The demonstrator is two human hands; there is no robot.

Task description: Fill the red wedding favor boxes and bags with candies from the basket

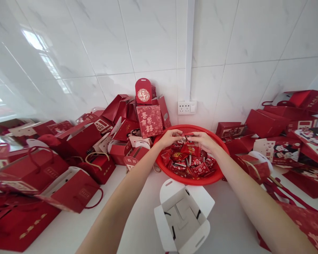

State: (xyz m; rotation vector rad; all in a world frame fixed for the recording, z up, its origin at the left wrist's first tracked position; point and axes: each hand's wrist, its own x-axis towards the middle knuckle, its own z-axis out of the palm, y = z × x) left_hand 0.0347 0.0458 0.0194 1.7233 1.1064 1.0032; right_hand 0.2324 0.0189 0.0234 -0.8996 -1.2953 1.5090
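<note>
Both of my hands are over the far part of a round red basket (197,182) full of small red-wrapped packets (192,149). My left hand (172,137) has its fingers curled around packets near the basket's far left side; what it holds is too small to tell. Beside it, my right hand (203,140) has its thumb and fingers bent over the packets, and its grip cannot be made out. Nearer to me stands an open white-lined box (184,217), flaps spread, with black cord ends showing inside.
Piled red gift boxes (76,188) cover the left side, with upright boxes (150,121) behind the basket. More red boxes (267,123) crowd the right. A tiled wall with a socket (187,107) rises behind. A red bag (303,225) lies at the lower right.
</note>
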